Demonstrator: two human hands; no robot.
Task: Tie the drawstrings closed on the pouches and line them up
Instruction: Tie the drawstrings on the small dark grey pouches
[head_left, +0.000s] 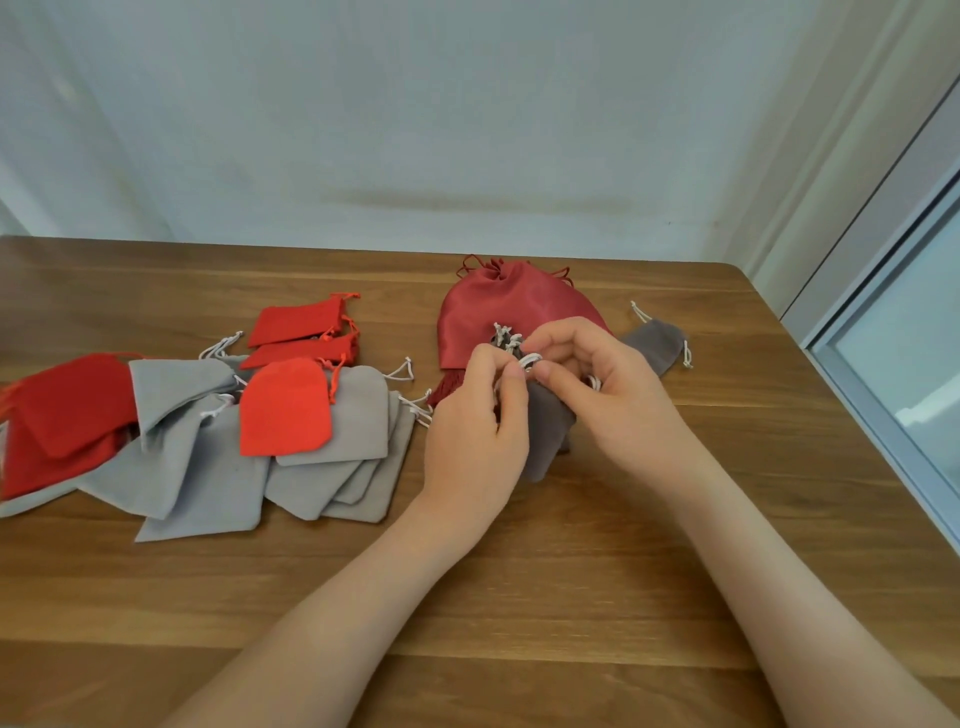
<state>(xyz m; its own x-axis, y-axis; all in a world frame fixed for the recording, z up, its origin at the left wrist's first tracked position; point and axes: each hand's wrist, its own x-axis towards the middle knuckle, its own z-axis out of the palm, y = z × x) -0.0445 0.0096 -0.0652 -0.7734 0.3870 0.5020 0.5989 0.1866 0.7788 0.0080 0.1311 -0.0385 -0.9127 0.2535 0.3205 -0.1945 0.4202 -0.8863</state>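
Head view: your left hand (470, 431) and right hand (608, 395) both pinch the white drawstring (531, 359) of a dark grey pouch (548, 434), held between them toward the far edge of the desk (519, 597), right of centre. Big red pouch (498, 312) lies just behind it. Second dark grey pouch (657, 345) sits nearer the right edge. Loose heap of light grey and red pouches (332, 421) runs to the left edge.

light: soft, even daylight | shadows: faint | focus: sharp | edges: wide-angle bowing | glare: none
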